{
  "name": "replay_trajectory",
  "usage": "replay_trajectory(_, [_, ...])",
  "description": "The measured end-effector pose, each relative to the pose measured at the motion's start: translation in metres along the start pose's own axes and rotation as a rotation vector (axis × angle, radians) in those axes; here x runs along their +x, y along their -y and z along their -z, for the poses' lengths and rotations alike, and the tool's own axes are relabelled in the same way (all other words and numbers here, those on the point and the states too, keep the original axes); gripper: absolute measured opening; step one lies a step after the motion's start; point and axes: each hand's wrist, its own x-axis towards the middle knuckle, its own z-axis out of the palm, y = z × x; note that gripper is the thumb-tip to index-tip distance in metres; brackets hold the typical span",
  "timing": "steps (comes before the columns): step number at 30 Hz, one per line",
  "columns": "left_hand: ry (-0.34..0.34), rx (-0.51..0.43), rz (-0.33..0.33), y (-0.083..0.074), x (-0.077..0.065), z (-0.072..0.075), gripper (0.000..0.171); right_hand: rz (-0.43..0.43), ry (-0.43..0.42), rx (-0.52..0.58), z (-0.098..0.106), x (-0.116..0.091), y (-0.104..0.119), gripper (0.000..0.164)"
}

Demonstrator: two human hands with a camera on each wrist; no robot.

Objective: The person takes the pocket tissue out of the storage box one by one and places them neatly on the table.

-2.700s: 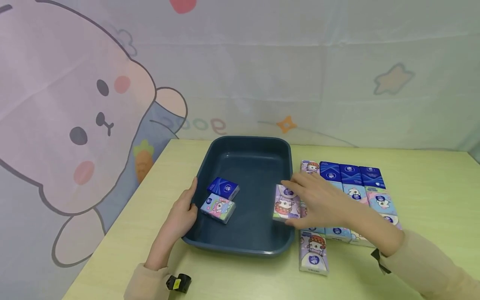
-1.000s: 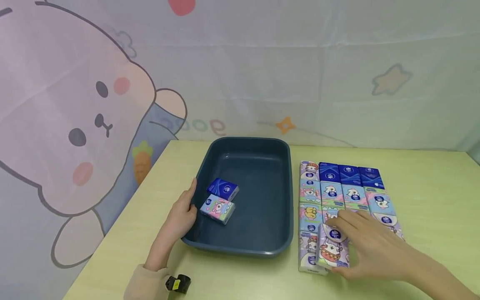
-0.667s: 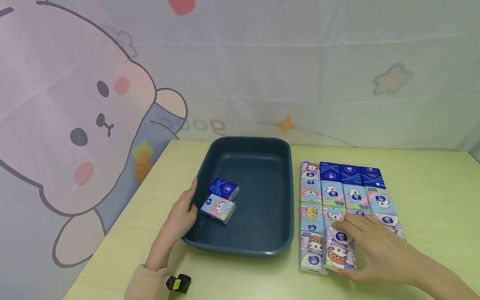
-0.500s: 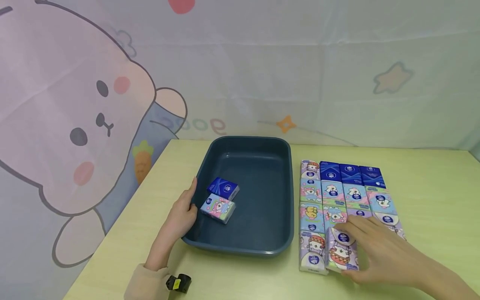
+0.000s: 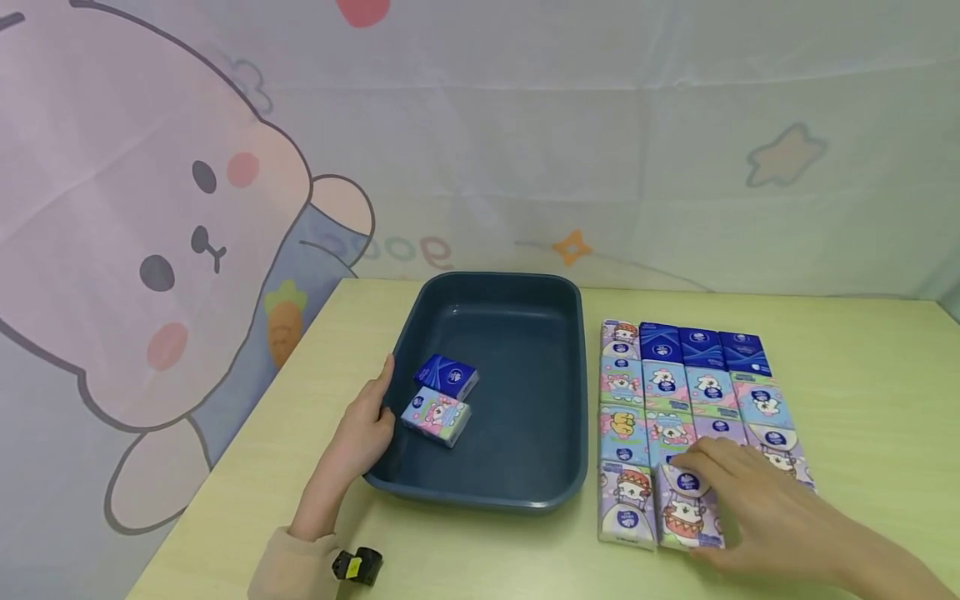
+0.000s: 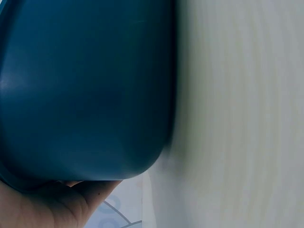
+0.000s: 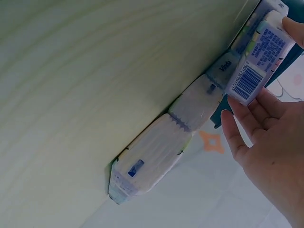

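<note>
My left hand (image 5: 360,437) grips the left wall of a dark blue plastic tub (image 5: 517,417), thumb along the rim. In the left wrist view that hand (image 6: 52,206) shows below the tub (image 6: 95,104). A blue tissue pack (image 5: 447,377) and a pink-and-blue one (image 5: 437,415) lie inside at the left. My right hand (image 5: 772,517) pinches a purple tissue pack (image 5: 686,508) between thumb and fingers, right of the block's near-left purple pack (image 5: 627,507). The right wrist view shows the held pack (image 7: 261,61) with its barcode side; whether it touches the table is unclear.
Tissue packs stand in tight rows right of the tub, dark blue ones (image 5: 701,347) at the back; my right hand covers part of the block. A patterned cloth (image 5: 510,150) hangs behind the table (image 5: 862,375). A black strap device (image 5: 358,567) sits at my left sleeve.
The purple pack in my right hand has come from the tub's right edge, rightward and nearer, to beside the near-left pack. It moved slightly right lately. My left hand and the tub stayed put.
</note>
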Motion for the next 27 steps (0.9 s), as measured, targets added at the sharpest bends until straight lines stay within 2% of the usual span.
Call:
replay_trajectory(13, [0.001,-0.004,0.000,0.0012,0.0004,-0.0004,0.067,-0.060,0.091,-0.033,-0.0025,0.0035,0.0060,0.083])
replay_trajectory(19, [-0.002,-0.006,0.000,0.0015,0.0004,-0.0002,0.067,-0.063,0.081,-0.043,-0.0038,0.0022,0.0068,0.085])
replay_trajectory(27, [0.002,-0.006,-0.006,0.0011,0.0003,0.0000,0.068,-0.097,0.112,-0.036,-0.0036,-0.0019,0.0097,0.084])
